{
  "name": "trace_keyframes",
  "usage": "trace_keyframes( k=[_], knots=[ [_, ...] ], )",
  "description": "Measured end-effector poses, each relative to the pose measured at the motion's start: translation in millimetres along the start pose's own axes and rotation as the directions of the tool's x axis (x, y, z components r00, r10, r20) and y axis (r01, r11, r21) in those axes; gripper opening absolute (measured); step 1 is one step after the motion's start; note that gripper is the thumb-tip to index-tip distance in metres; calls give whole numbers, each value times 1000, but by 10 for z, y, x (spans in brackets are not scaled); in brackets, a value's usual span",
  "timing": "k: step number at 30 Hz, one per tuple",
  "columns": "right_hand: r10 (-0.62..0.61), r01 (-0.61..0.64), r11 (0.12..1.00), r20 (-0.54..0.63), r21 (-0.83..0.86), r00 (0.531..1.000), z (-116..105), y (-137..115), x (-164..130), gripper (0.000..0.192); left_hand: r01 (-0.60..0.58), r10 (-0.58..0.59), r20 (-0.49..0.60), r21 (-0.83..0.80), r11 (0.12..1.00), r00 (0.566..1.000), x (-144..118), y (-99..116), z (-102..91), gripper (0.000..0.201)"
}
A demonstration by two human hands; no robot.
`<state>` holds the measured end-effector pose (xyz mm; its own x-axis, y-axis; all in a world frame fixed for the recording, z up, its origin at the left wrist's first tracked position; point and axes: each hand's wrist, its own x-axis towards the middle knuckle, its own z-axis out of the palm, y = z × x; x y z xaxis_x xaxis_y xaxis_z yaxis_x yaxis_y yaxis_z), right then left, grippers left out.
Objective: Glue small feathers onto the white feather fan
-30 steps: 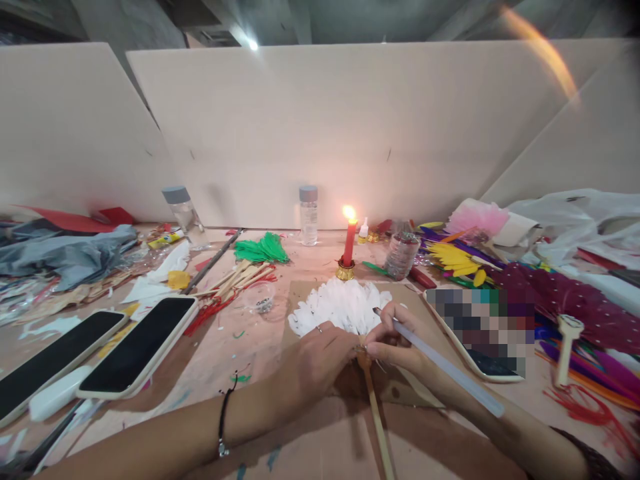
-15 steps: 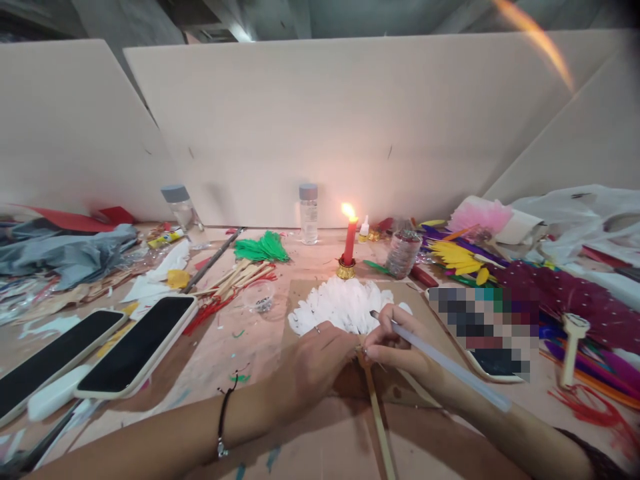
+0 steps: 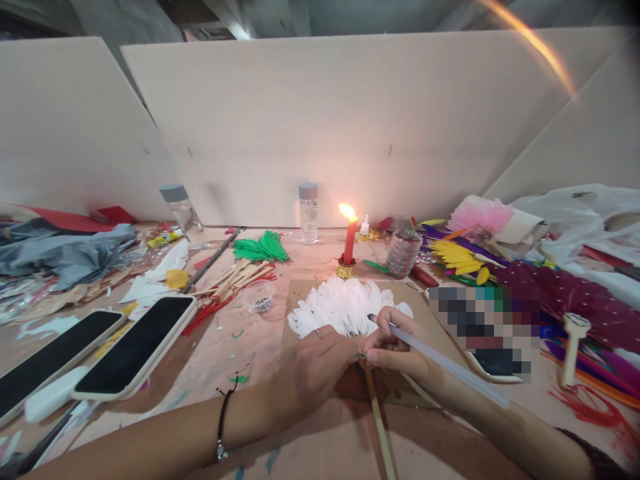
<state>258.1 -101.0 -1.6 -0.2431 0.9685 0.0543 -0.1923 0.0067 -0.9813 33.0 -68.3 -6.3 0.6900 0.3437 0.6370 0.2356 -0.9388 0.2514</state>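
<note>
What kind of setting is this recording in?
Probably a handicraft workbench for making feather fans: loose coloured feathers lie heaped at the right, a white feather fan rests on brown cardboard, and a lit red candle stands behind it.

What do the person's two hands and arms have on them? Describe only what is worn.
Both forearms are bare, no sleeves. The left hand has a thin ring on one finger and a thin black cord bracelet at the wrist. The right hand shows no jewellery.
</note>
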Motion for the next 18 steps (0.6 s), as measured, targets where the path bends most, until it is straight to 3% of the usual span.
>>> trace_keyframes(
  k=[11, 18],
  knots=[
    [15, -15, 1000, 5, -25, 1000, -21, -4, 1, 55, -36, 36, -21, -8, 999, 999, 43, -9, -23, 30],
    [6, -7, 998, -1, -57, 1000, 12, -27, -3, 56, -21, 30, -71, 115, 993, 997, 39, 35, -59, 27]
  ],
)
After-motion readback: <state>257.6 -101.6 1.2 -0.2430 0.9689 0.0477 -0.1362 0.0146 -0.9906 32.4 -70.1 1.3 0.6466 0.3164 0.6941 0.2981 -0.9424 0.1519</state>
